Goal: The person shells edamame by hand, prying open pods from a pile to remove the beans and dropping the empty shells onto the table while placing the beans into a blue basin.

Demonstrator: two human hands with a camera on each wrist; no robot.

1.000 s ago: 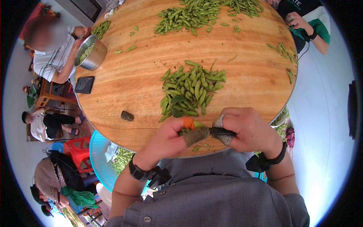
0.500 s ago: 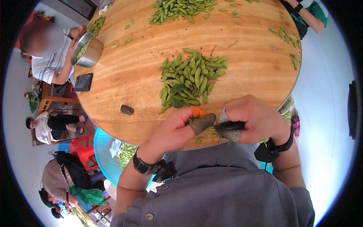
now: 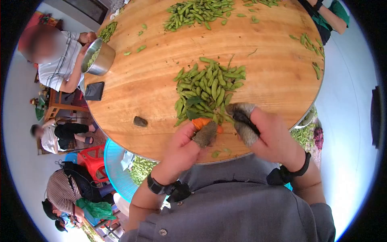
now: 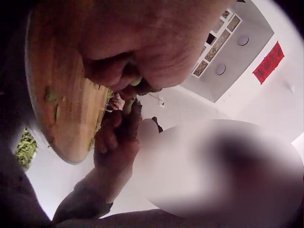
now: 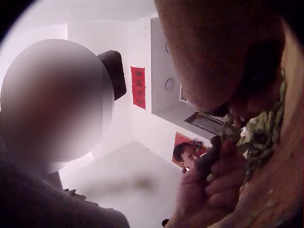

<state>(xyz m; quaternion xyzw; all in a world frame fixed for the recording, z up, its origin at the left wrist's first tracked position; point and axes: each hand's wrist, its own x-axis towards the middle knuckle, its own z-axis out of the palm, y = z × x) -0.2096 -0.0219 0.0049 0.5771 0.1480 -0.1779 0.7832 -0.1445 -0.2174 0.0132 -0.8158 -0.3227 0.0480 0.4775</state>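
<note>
A pile of green soybean pods (image 3: 209,86) with a dark leaf lies on the round wooden table (image 3: 157,80). At its near edge, my right hand (image 3: 274,137) pinches a pod (image 4: 128,105) between fingertips in grey finger covers. A slim black piece (image 3: 242,117) lies between that thumb and finger. My left hand (image 3: 183,147) is just left of it, its thumb in a grey cover and a finger in an orange one. In the left wrist view, a green soybean (image 4: 136,81) shows between its curled fingers; the rest is hidden.
A dark stub (image 3: 140,121) and a black phone-like slab (image 3: 94,91) lie to the left. Beyond them, a person tilts a steel pot (image 3: 105,59) at the table edge. More pods (image 3: 197,14) are heaped at the back. A blue basket (image 3: 115,169) stands below the table's left edge.
My hands were together over the table's near edge and have come apart. The right hand has moved forward to the pile's near edge; the left has drawn slightly back left.
</note>
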